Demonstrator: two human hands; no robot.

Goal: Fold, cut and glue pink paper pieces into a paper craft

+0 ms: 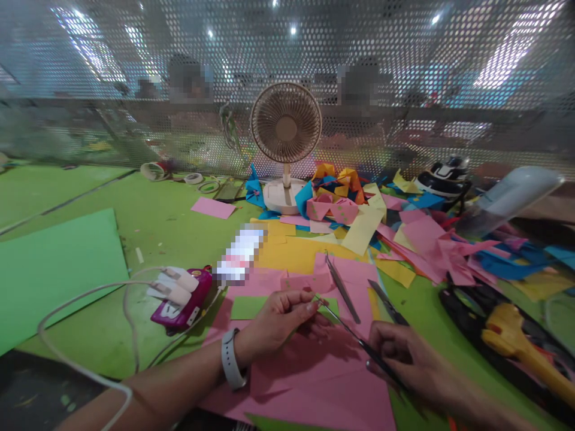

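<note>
Nearest, pink sheets (323,383) lay on the green table (157,239), w/ both hands above them. The R hand (399,353) gripped a thin black-handled tool (375,356), fingers closed round the handle, metal shaft slanting up to the L hand's fingertips. The L hand (287,317), wearing a white wristband (232,359), had thumb & index pinched on a small green pc (317,296) right at the tool's tip; whether the tip touched it, can't tell. Its other fingers were loosely curled, palm partly up.

Under & behind the L hand lay a light green strip (248,307). Tweezers (344,291) rested b/w the hands, slightly farther off, & a dark blade-like tool (390,304) just beyond the R hand. Far R, a yellow-handled tool (505,329) sat by black gear — too blurred to ID. On the L: magenta power block (204,290) w/ white plugs (179,287), then a lit phone (241,257), cable attached.

Behind: a folded pink strip (309,282), yellow paper (278,254), a heap of multicol. scraps (431,239), then a fan (286,123). Farthest, ppl (359,84) showed thru a perforated screen (148,36).
</note>
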